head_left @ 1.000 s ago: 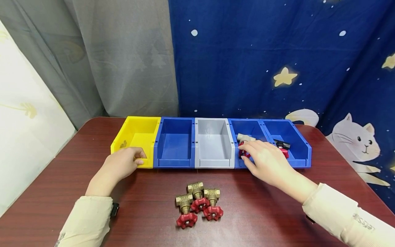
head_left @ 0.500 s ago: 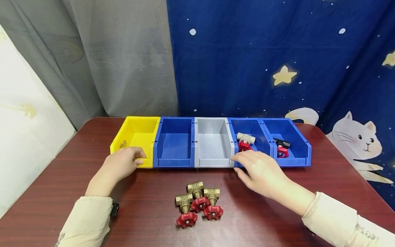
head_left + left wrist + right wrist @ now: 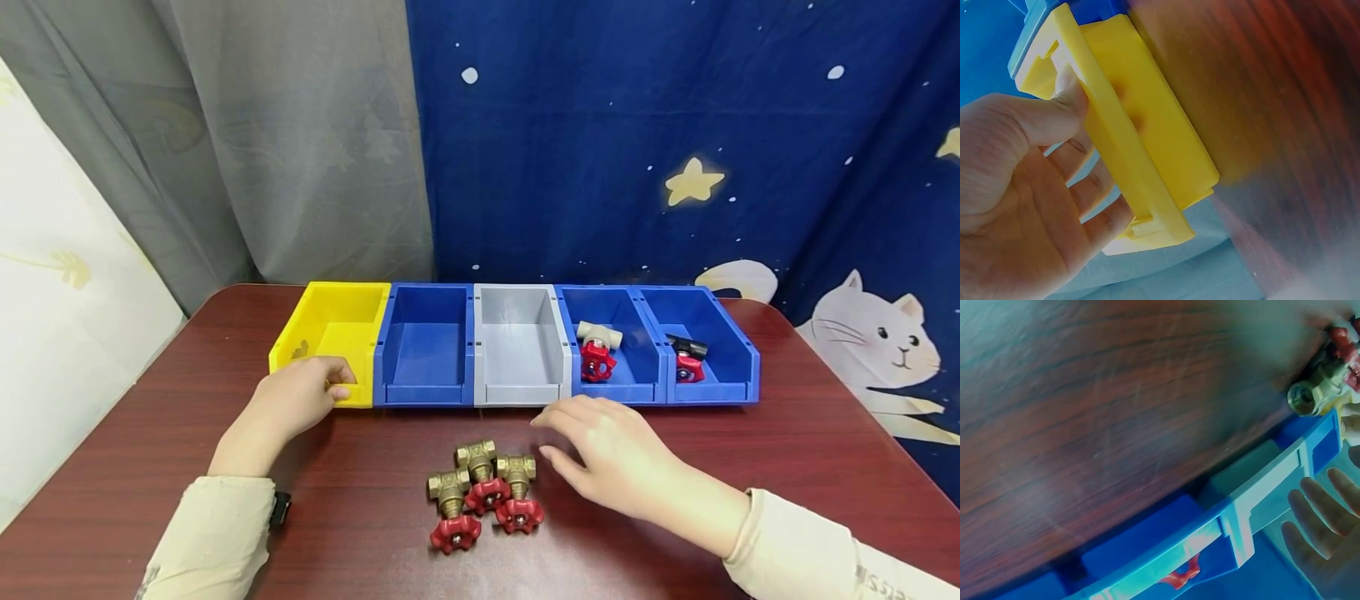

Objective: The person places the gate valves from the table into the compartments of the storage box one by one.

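Note:
My left hand [image 3: 300, 393] holds the low front lip of the yellow bin [image 3: 322, 304]. In the left wrist view the thumb lies on one side of that lip and the fingers [image 3: 1107, 222] on the other. My right hand [image 3: 611, 450] hovers over the table with loosely bent fingers and holds nothing. Just left of its fingertips lie several brass gate valves with red handwheels, grouped close together: one brass valve [image 3: 516, 492] nearest the hand, another brass valve [image 3: 480, 475] behind, a third brass valve [image 3: 452, 508] at the left front.
Right of the yellow bin stand a blue bin [image 3: 427, 395], a grey bin [image 3: 522, 395] and two more blue bins. A white valve [image 3: 597, 350] with a red handwheel lies in one; a black valve [image 3: 686, 357] lies in the rightmost. Curtains hang behind the table [image 3: 360, 542].
My right hand has moved out of the blue bin with the white valve, leftward and toward me, to beside the brass valves. The white valve stays in the bin. My left hand has not moved.

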`<state>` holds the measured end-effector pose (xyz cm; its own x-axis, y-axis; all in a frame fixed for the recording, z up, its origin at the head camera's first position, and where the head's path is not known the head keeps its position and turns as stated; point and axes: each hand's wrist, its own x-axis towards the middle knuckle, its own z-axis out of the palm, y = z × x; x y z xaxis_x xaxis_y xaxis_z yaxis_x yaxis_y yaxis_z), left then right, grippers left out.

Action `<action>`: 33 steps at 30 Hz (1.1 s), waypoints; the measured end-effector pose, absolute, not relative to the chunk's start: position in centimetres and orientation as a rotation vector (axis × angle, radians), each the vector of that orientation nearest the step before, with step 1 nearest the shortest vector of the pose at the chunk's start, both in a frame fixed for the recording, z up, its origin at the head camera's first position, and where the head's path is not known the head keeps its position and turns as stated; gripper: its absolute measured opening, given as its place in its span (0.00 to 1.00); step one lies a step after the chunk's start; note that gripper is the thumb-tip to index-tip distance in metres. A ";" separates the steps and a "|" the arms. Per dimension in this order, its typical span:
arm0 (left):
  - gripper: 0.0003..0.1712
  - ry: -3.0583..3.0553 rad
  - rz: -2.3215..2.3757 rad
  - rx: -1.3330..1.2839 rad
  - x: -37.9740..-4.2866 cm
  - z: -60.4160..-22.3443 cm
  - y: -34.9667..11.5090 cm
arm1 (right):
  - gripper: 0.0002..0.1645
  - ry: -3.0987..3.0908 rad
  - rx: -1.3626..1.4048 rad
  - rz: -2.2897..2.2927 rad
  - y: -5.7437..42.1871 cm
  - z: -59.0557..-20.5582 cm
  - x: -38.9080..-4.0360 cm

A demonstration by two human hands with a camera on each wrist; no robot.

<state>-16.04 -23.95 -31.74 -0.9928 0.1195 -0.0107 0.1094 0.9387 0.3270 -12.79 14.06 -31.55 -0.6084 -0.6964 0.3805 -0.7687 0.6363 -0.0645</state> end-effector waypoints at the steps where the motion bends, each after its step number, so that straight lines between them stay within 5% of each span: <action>1: 0.04 3.062 0.514 0.181 -16.0 -31.7 -23.9 | 0.16 -2.547 1.179 0.321 13.9 -31.6 -12.6; 33: 0.05 3.068 0.519 0.191 -16.0 -31.7 -23.8 | 0.48 -2.805 1.259 0.180 11.6 -33.8 -10.6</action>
